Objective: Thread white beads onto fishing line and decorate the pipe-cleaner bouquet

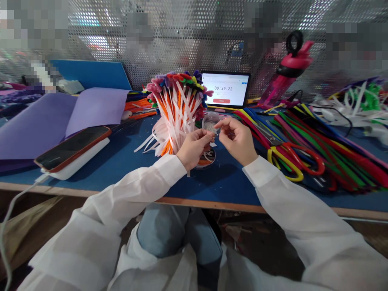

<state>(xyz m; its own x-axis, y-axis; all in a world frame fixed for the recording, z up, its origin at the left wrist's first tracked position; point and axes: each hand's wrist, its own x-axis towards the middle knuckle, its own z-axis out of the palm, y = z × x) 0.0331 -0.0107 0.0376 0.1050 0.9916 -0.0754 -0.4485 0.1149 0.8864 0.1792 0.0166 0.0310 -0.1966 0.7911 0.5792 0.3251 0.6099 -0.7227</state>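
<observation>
My left hand is closed in a pinch over the desk; between thumb and forefinger is something tiny that I cannot make out. Just to its right, my right hand has its fingers curled toward the thumb, and whatever they may hold is too small to see. A clear round dish with small pale bits in it sits behind my hands. Below my left hand lies a round spool-like disc with a dark label, partly covered. A bunch of pipe-cleaner flowers with orange stems and pale ribbons stands behind my left hand.
Scissors with red and yellow handles lie on pipe cleaners at right. A pink bottle and a tablet showing a timer stand at the back. Left are a phone on a white block and purple sheets.
</observation>
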